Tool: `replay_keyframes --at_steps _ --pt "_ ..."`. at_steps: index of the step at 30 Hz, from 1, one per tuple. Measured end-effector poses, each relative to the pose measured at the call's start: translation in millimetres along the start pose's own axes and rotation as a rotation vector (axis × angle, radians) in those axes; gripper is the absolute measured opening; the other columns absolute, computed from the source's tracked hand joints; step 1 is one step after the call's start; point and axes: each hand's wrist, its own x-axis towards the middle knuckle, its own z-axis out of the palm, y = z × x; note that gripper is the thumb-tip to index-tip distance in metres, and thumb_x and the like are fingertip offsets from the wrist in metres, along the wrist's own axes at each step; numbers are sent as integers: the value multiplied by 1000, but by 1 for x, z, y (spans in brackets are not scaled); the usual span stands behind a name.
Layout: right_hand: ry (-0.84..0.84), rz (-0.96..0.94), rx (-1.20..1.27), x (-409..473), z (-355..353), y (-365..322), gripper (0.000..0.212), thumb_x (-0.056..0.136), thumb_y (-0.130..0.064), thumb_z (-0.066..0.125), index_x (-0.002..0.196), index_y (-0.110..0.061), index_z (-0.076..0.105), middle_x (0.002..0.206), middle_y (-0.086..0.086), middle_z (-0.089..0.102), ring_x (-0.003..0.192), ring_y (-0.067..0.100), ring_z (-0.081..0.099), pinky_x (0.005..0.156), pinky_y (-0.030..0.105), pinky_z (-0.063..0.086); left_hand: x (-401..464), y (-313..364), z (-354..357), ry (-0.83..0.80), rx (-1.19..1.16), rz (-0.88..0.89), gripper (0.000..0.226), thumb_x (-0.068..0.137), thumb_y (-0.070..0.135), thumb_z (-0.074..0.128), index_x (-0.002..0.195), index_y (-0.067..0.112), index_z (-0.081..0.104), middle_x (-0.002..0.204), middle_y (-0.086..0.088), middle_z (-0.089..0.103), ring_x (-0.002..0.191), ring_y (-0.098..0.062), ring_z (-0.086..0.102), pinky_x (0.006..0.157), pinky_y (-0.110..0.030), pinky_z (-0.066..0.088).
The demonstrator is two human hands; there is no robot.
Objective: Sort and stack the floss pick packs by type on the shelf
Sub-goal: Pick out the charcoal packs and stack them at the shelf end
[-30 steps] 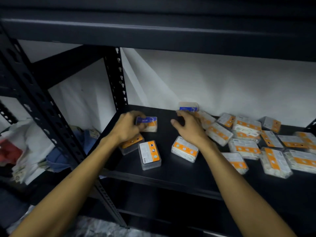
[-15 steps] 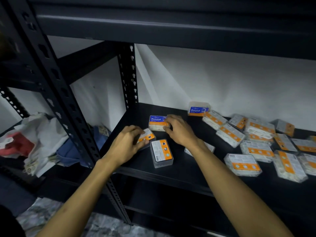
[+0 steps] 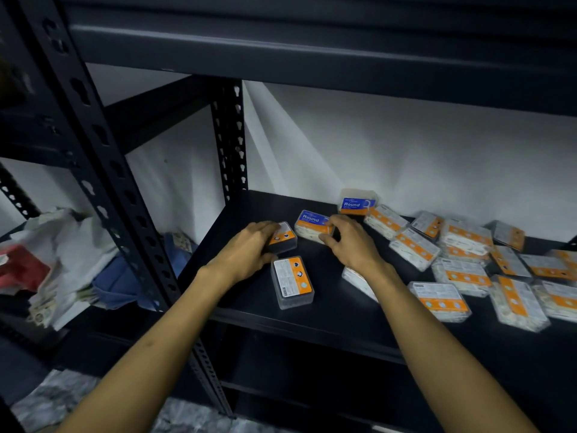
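Your left hand (image 3: 249,248) lies curled over a dark-sided pack with an orange label (image 3: 282,239), fingers wrapped along its far edge, on the left part of the black shelf (image 3: 312,320). Your right hand (image 3: 351,242) pinches a blue "Round" pack (image 3: 312,225) between thumb and fingertips; the pack rests on the shelf just right of the dark-sided one. A second blue "Round" pack (image 3: 356,203) stands near the white back wall (image 3: 406,151), behind your right hand. A clear pack with an orange stripe (image 3: 292,282) lies flat just in front of your left hand. To the right, a loose scatter of orange-striped packs (image 3: 462,270) covers the shelf, some overlapping. Crumpled cloth and paper (image 3: 62,267) sits beyond the left upright (image 3: 103,170).
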Motion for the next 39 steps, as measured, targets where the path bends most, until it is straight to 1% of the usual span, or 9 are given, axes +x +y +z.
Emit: replay_keyframes --at_steps 3,8,15,18,23,28,33,36,39 --pt "8 7 13 0 1 1 35 92 -29 67 123 -15 58 128 2 58 119 20 53 92 32 47 8 -1 -4 1 -22 2 62 90 27 70 145 21 42 140 -7 53 124 -24 52 101 -35 45" --pt "31 24 39 -1 0 0 38 91 -27 69 125 -13 59 128 4 58 122 22 49 93 28 41 13 -2 -12 3 -138 3 32 98 27 59 129 22 52 110 -3 65 97 -18 63 80 -29 50" --pt "38 49 41 -1 0 1 39 91 -28 69 126 -14 59 130 4 57 124 22 48 97 31 42 21 -10 -17 2 -298 -78 31 106 29 41 130 20 57 112 -2 65 101 -15 59 78 -23 43" --pt "52 51 24 -2 0 0 38 90 -29 70 124 -14 60 129 4 58 123 22 48 96 32 42 25 -12 -15 1 -360 -106 29 107 25 39 123 19 62 110 -1 67 101 -15 62 75 -21 42" --pt "73 54 -39 -2 -2 3 34 87 -34 72 115 -17 62 121 5 60 114 24 54 94 39 48 30 -12 -14 7 -404 -129 26 106 22 40 115 21 65 106 -1 69 99 -15 63 80 -27 46" --pt "90 62 -72 -11 -13 16 28 88 -33 71 108 -17 61 116 7 59 109 25 54 88 36 46 28 -9 -11 35 -445 -148 30 105 22 45 132 20 56 120 0 65 109 -15 61 82 -19 44" --pt "110 97 -103 -22 -26 36 27 89 -32 70 110 -17 63 119 8 59 113 27 51 92 36 42 20 1 -14 149 -503 -174 38 101 30 53 138 23 49 127 2 62 119 -17 59 99 -30 47" --pt "127 130 -118 -29 -34 49 31 88 -31 71 113 -14 65 119 11 60 115 31 50 92 37 43 9 11 -19 180 -426 -142 50 99 36 57 145 21 43 143 -3 54 130 -18 51 105 -33 44" --pt "129 156 -107 -33 -38 59 30 88 -30 71 113 -13 65 118 12 59 117 31 48 92 38 44 -3 21 -23 255 -323 -101 52 97 34 60 144 20 44 144 -4 50 133 -20 46 105 -32 42"
